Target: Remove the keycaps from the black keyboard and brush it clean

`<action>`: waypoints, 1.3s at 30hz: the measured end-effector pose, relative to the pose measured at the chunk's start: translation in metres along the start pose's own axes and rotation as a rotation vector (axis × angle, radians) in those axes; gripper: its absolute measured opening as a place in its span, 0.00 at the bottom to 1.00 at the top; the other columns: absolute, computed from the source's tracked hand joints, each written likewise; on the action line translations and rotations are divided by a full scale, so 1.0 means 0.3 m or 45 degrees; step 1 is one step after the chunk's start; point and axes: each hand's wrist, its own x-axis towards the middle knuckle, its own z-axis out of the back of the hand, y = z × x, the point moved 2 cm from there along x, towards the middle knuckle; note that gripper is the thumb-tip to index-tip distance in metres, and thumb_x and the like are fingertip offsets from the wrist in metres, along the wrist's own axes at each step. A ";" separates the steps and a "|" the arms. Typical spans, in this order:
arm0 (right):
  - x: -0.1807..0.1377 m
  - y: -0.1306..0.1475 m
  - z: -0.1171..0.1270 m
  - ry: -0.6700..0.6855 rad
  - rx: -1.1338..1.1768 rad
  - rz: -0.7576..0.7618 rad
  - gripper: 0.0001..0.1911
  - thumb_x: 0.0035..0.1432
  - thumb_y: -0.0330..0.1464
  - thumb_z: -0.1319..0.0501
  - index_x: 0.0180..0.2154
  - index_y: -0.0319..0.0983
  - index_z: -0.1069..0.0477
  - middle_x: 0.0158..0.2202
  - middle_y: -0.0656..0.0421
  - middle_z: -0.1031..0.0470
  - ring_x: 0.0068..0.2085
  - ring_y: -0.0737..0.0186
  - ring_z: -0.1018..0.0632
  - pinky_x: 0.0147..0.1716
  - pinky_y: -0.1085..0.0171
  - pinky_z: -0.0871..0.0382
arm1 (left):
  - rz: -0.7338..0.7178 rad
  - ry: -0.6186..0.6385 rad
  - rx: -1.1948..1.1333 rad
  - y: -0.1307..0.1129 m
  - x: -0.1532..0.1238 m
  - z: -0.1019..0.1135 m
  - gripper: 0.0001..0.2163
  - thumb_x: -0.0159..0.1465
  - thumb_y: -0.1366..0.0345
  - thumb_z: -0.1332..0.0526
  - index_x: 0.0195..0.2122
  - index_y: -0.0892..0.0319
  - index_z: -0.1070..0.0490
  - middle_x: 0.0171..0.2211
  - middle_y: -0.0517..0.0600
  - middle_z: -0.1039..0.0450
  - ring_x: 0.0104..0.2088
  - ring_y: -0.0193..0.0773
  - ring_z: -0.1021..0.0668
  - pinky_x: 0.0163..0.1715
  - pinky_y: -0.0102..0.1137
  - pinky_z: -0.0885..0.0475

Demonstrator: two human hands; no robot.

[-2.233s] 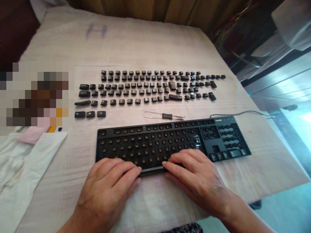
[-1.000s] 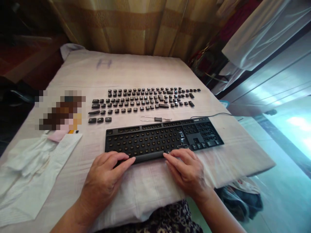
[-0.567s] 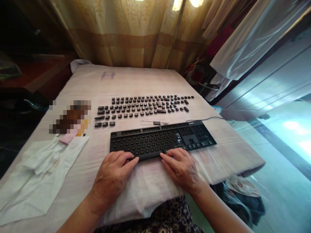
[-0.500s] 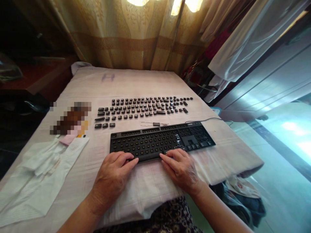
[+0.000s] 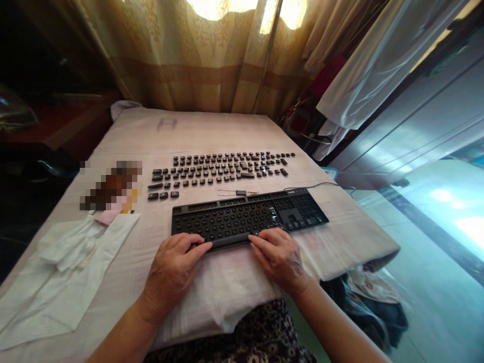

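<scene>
Your hands rest on the stripped keyboard (image 5: 245, 217).
It lies on the desk (image 5: 212, 131) before you, long axis left to right, number pad rightward. Your left hand (image 5: 172, 269) and right hand (image 5: 280, 257), open and empty, touch its near edge.

Our left grip (image 5: 174, 264) and right grip (image 5: 279, 258) lie palm down, fingers (image 5: 196, 248) loosely extended and angled toward each other, forearms (image 5: 124, 327) reaching in from below.

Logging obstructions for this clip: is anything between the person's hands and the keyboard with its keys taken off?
Nothing visible. The left hand and right hand both rest their fingertips on the near edge of the keyboard. The loose keycaps and the wire puller lie beyond it, on the far side.
</scene>
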 end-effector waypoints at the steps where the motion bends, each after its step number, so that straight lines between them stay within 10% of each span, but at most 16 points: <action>1: -0.001 -0.001 -0.002 0.009 -0.008 0.001 0.11 0.65 0.28 0.40 0.42 0.38 0.18 0.32 0.55 0.22 0.34 0.60 0.24 0.35 0.60 0.27 | -0.004 0.004 0.001 0.000 0.000 0.001 0.18 0.65 0.77 0.45 0.48 0.52 0.21 0.41 0.51 0.21 0.41 0.42 0.22 0.42 0.38 0.26; 39: 0.134 0.018 -0.053 0.382 0.034 0.184 0.02 0.62 0.29 0.32 0.39 0.41 0.22 0.36 0.58 0.20 0.38 0.58 0.24 0.37 0.60 0.33 | 0.098 -0.054 -0.102 -0.003 0.009 -0.020 0.09 0.71 0.63 0.42 0.45 0.54 0.22 0.40 0.51 0.21 0.41 0.44 0.22 0.43 0.41 0.27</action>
